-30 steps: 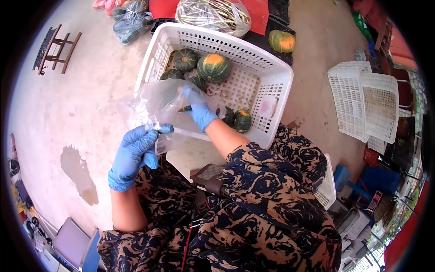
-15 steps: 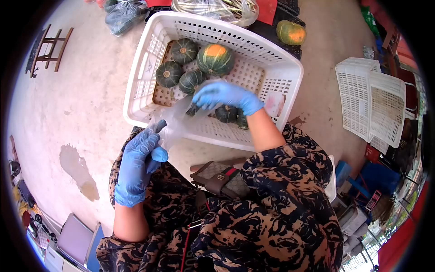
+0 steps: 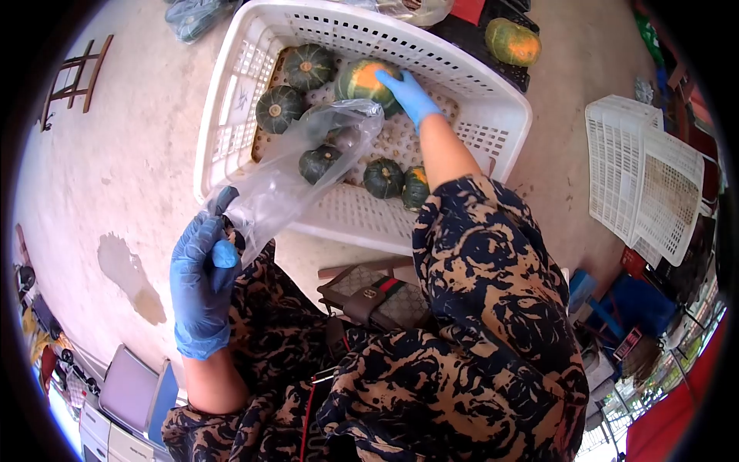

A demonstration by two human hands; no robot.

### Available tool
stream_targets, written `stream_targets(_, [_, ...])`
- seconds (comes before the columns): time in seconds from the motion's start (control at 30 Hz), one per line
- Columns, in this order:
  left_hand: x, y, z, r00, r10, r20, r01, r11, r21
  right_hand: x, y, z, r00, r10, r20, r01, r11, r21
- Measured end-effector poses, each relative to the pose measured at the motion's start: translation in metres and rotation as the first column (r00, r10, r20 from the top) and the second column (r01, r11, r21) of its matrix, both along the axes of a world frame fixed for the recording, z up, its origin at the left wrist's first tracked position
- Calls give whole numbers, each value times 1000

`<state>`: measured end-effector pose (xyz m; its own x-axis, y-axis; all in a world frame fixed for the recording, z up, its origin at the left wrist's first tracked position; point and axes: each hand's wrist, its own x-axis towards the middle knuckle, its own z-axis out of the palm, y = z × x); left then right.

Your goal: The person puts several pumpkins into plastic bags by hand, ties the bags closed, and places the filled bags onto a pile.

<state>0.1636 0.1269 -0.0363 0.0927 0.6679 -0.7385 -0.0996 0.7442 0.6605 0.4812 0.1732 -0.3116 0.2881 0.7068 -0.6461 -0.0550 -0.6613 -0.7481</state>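
Observation:
My left hand (image 3: 202, 269), in a blue glove, pinches one end of a clear plastic bag (image 3: 285, 189) that stretches over the near left of a white plastic crate (image 3: 212, 146). Inside the crate, my right hand (image 3: 412, 96), also gloved, grips the right side of a large green pumpkin (image 3: 358, 79) with an orange patch; some of its fingers are hidden. Smaller dark green pumpkins lie around it: one at the back (image 3: 309, 67), one on the left (image 3: 279, 108), and a few nearer me (image 3: 382, 178). The bag partly covers some of them.
Another pumpkin (image 3: 512, 42) rests on a black surface beyond the crate's right corner. White crates (image 3: 639, 177) stand on the right. A patterned handbag (image 3: 377, 296) sits before me. A wooden stool (image 3: 77, 75) and a bagged bundle (image 3: 192, 19) are at upper left.
My right hand has let go of the bag and reached farther into the crate onto the large pumpkin. My left hand has moved left and slightly down, and the bag is spread out more.

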Motion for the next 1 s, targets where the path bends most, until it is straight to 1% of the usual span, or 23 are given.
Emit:
stream_targets(0.03, [1, 1, 1, 999, -28, -26, 28, 1000, 10, 6, -10, 17, 992, 62, -106, -62, 998, -5])
stream_targets(0.07, [2, 1, 2, 997, -55, -52, 56, 998, 17, 26, -26, -7, 984, 168, -51, -168, 986, -8])
stream_targets(0.1, [3, 0, 3, 993, -84, -79, 85, 996, 21, 38, -43, -7, 967, 241, -80, -247, 966, -77])
stream_targets(0.13, [6, 0, 5, 988, -103, -115, 109, 993, 46, 56, -59, -13, 902, 431, 25, -421, 892, -167])
stream_targets(0.17, [10, -1, 6, 981, -122, -149, 133, 989, 70, 76, -72, -35, 842, 537, 55, -520, 834, -184])
stream_targets(0.23, [11, -4, 6, 988, -107, -110, 114, 992, 61, 70, -71, -2, 986, 157, -49, -164, 960, -227])
stream_targets(0.27, [11, -5, 6, 991, -99, -90, 105, 993, 55, 62, -73, 11, 994, -55, -93, 28, 964, -264])
stream_targets(0.3, [7, -6, 3, 990, -129, -62, 135, 987, 92, 57, -70, 7, 1000, 28, -10, -29, 976, -217])
stream_targets(0.33, [-1, -7, -3, 941, -287, -179, 322, 921, 221, 50, -68, -8, 976, 185, 117, -161, 968, -191])
stream_targets(0.37, [-9, -7, -8, 865, -385, -321, 483, 811, 331, 39, -67, -27, 912, 332, 243, -293, 939, -182])
stream_targets(0.4, [-9, -7, -9, 853, -383, -354, 500, 794, 346, 27, -64, -40, 809, 462, 363, -420, 887, -191])
stream_targets(0.5, [-6, -5, -9, 833, -375, -407, 526, 767, 369, -20, -38, 29, 545, 685, 483, -390, 717, -578])
stream_targets(0.57, [-6, -3, -7, 837, -383, -391, 522, 773, 360, -44, -41, 23, 296, 764, 573, -341, 645, -684])
stream_targets(0.6, [-4, -3, -5, 896, -336, -288, 419, 856, 304, -51, -45, 17, 162, 788, 593, -304, 612, -730])
stream_targets(0.63, [-1, -1, -2, 943, -273, -190, 314, 920, 235, -49, -44, 11, 216, 767, 604, -294, 641, -709])
stream_targets(0.67, [2, 0, 0, 963, -221, -152, 247, 952, 182, -43, -39, 5, 303, 753, 584, -247, 654, -715])
stream_targets(0.7, [4, 1, 2, 980, -161, -118, 176, 976, 127, -35, -35, 5, 387, 733, 560, -199, 659, -725])
stream_targets(0.73, [7, 1, 2, 982, -129, -140, 143, 985, 98, -28, -34, 11, 468, 705, 533, -151, 658, -738])
stream_targets(0.77, [9, 2, 3, 984, -107, -140, 118, 991, 68, -17, -34, 20, 589, 619, 519, -145, 713, -686])
stream_targets(0.87, [11, 2, 5, 994, -55, -98, 53, 998, -19, 43, -52, -13, 773, 473, 423, -300, 860, -413])
stream_targets(0.9, [11, 2, 5, 996, -40, -77, 37, 998, -46, 60, -55, -24, 894, 362, 263, -258, 897, -358])
stream_targets(0.93, [9, 2, 4, 998, -30, -55, 26, 997, -66, 69, -63, -36, 976, 196, 90, -161, 939, -304])
stream_targets(1.0, [9, 0, 4, 999, -36, -21, 34, 995, -98, 83, -76, -39, 993, 43, -106, -75, 945, -319])
